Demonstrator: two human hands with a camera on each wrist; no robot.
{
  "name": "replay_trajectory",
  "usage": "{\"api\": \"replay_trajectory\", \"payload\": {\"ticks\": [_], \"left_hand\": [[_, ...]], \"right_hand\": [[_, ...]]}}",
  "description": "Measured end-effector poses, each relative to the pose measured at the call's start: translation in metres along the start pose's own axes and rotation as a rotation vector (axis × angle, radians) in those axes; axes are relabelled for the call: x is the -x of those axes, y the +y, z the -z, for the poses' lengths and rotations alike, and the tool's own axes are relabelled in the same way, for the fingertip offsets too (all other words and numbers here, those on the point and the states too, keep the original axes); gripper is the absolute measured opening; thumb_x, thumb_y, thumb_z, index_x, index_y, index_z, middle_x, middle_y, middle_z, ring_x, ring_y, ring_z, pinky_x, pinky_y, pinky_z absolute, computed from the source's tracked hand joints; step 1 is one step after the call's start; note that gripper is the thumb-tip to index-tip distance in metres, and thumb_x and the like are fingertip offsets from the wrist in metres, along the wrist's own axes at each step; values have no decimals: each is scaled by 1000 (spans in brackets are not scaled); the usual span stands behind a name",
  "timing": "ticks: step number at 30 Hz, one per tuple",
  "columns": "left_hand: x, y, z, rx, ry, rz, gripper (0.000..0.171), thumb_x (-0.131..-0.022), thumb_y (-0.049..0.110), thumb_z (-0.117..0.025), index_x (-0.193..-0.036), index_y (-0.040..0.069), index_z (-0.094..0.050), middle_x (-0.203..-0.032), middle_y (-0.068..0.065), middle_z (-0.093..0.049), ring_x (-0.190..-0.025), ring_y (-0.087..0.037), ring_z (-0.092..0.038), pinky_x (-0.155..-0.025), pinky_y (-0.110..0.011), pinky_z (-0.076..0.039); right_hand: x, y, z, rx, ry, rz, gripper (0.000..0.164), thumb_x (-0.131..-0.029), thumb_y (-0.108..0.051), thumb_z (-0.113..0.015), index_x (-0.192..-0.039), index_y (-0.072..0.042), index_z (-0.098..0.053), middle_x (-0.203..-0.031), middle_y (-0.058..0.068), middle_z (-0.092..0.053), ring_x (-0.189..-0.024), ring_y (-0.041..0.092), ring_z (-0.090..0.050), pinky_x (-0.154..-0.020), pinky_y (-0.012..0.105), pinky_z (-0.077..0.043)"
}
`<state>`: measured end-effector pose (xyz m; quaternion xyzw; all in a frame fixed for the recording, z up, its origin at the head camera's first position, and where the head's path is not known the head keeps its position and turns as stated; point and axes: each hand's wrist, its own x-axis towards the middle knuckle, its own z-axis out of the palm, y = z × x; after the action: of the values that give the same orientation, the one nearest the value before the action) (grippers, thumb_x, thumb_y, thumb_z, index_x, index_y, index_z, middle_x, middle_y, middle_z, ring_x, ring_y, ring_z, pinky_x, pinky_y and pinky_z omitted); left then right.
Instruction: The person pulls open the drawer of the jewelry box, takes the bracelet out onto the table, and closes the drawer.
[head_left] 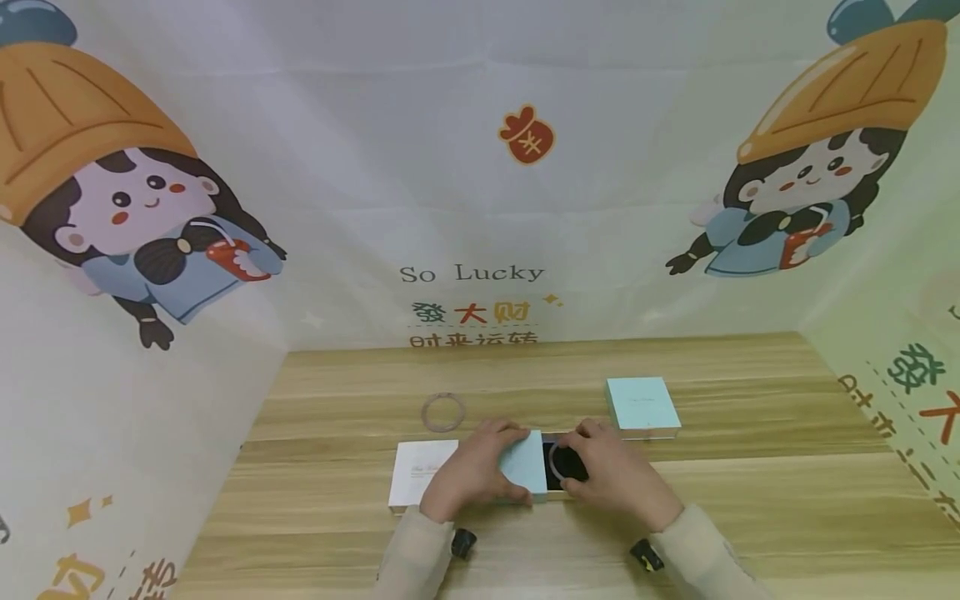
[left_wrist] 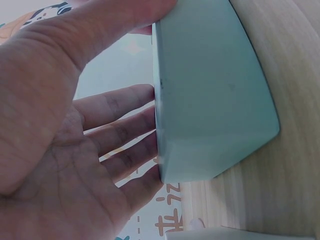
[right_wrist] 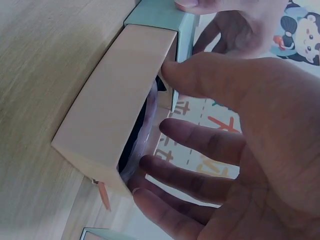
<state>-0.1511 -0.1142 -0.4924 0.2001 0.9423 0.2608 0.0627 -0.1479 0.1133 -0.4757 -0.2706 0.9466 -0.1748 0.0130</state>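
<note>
Currently, the left hand (head_left: 476,471) is clamped on the pale teal square card sleeve (head_left: 527,467), thumb on its near side, fingers on its far side. The beige, dark-lined card drawer (right_wrist: 105,95) projects right from it. In it lies the pale lilac, glassy ring-shaped bangle (right_wrist: 150,110), partly covered by the right hand (head_left: 618,471). Right thumb and fingers are apart, spanning the drawer; cannot tell whether they grip the bangle.

On the wooden bench (head_left: 337,475): 1 pinkish ring-shaped bangle (head_left: 442,430) far left, 1 white square box (head_left: 416,467) left, 1 closed teal square box (head_left: 642,403) far right.

Technique (judgement): brace the sleeve lightly; squeezing could bind the drawer. Handle the bangle by opposite sides of its rim, level, clear of the walls. For any sliding, use the drawer's right end, near its orange-pink ribbon tab (right_wrist: 104,196), fingertips outside.
</note>
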Motion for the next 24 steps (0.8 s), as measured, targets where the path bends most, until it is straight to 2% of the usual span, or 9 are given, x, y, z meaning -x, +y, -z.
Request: {"api": "replay_trajectory", "payload": {"ticks": [6, 24], "left_hand": [[1, 1, 1, -1, 0, -3, 88, -67, 35, -97, -142, 9, -60, -139, -4, -59, -124, -21, -55, -100, -39, -52], [2, 4, 4, -3, -5, 4, 87, -67, 34, -97, -142, 9, -61, -140, -6, -59, -125, -23, -54, -100, -39, -52]], "right_hand": [[-5, -5, -2, 25, -24, -22, 50, -82, -24, -85, -126, -7, -69, -109, 12, -63, -98, 28, -56, -80, 43, -56], [-17, -17, 0, 27, -84, -67, 50, -76, -21, -88, -121, -7, -72, -109, 19, -65, -92, 34, -61, -76, 47, -57]]}}
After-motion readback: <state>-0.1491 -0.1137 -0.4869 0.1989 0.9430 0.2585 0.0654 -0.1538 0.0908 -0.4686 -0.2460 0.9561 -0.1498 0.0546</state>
